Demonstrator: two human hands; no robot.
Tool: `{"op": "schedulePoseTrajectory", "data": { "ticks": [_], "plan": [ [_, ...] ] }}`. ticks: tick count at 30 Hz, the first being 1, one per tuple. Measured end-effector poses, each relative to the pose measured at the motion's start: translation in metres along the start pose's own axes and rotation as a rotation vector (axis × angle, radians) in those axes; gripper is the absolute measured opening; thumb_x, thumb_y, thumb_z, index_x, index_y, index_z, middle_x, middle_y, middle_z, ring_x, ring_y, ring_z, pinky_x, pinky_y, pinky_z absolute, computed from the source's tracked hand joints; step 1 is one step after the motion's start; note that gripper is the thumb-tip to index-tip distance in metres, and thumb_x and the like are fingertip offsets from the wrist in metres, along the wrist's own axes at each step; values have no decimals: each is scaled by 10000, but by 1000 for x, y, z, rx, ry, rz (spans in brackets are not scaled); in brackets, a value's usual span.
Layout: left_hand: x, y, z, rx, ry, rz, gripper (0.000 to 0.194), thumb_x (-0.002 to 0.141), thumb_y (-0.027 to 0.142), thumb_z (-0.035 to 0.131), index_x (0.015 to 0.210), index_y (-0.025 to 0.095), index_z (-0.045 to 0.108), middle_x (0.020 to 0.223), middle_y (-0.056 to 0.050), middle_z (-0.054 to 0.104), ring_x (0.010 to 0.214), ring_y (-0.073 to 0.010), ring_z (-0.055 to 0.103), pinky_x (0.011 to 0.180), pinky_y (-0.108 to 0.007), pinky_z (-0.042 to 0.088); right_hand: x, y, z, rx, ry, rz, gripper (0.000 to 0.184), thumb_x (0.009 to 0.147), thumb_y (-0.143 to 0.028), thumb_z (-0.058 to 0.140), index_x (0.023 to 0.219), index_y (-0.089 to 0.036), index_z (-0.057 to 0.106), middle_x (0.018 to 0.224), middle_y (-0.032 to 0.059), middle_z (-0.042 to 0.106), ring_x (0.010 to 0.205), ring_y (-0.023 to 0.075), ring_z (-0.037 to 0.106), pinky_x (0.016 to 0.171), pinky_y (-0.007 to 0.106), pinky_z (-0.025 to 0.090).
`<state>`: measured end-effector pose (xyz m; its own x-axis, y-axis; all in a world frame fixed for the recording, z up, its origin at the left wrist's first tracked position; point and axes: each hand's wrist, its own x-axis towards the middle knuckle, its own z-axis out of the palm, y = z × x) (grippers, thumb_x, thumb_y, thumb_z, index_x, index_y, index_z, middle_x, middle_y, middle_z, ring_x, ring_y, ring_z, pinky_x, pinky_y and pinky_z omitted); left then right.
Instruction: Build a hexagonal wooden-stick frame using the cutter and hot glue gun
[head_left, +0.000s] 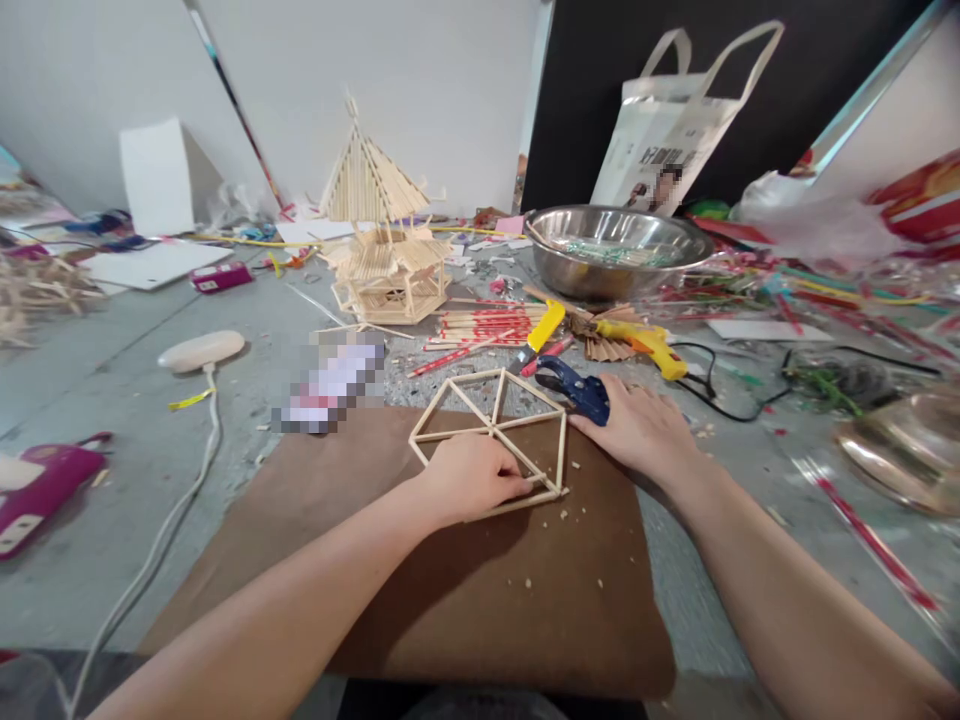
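A flat hexagonal frame of thin wooden sticks [525,452], with spokes meeting at its centre, lies on a brown board [360,590]. My left hand [469,475] reaches over its near side, fingers curled and pinching a stick close to the lower right corner. The fingertips partly hide that spot. Right of the frame, my right hand [649,430] is wrapped around dark blue hand cutters [577,390], whose jaws point to the upper left. Small wood crumbs [564,515] are scattered on the board near the frame.
Behind stand a stick-built pavilion model [390,275] and a steel bowl [619,250]. Red-and-white wrapped sticks [487,325], a yellow-handled knife [546,325] and a yellow glue gun [649,345] lie beyond the frame. A white cable [199,480] runs along the left.
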<state>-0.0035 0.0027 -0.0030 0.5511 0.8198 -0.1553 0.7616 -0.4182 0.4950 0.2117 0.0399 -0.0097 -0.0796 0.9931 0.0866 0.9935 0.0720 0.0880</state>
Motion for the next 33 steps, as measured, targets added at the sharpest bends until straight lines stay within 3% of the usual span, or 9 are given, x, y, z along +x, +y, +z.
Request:
{"op": "schedulePoseTrajectory", "data": {
  "ticks": [20, 25, 28, 30, 33],
  "plan": [
    [-1, 4, 3, 92, -42, 78, 233, 744, 415, 452, 853, 329, 639, 829, 63, 661, 754, -140, 581, 600, -219, 369, 0, 2, 5, -64, -40, 1, 672, 698, -656, 279, 1094, -132, 419, 999, 183, 536, 916, 339, 472, 729, 447, 325],
    [-1, 4, 4, 129, -30, 82, 242, 749, 415, 444, 817, 311, 652, 799, 51, 666, 737, -143, 582, 599, -224, 372, -1, 4, 6, -38, 42, -29, 623, 727, -587, 327, 1157, -142, 399, 1124, 167, 482, 1006, 334, 421, 792, 488, 296],
    [0, 3, 2, 123, -25, 92, 252, 751, 411, 439, 803, 297, 657, 769, 44, 666, 706, -137, 579, 578, -217, 369, -4, 1, -2, 39, 168, -130, 495, 745, -491, 401, 1120, -175, 466, 1141, 123, 478, 1026, 299, 412, 850, 466, 270],
    [0, 3, 0, 115, -34, 90, 241, 746, 392, 447, 798, 293, 661, 743, 41, 665, 680, -131, 574, 567, -212, 367, -8, -5, -11, 155, 205, -270, 363, 757, -415, 440, 1026, -196, 547, 1076, 89, 522, 992, 254, 440, 852, 399, 292],
    [1, 2, -3, 101, -61, 76, 221, 733, 367, 467, 801, 292, 663, 730, 37, 664, 665, -126, 569, 581, -209, 372, -16, -15, -24, 355, 72, -553, 217, 774, -334, 456, 835, -202, 617, 881, 50, 594, 871, 186, 496, 779, 310, 343]
  ]
}}
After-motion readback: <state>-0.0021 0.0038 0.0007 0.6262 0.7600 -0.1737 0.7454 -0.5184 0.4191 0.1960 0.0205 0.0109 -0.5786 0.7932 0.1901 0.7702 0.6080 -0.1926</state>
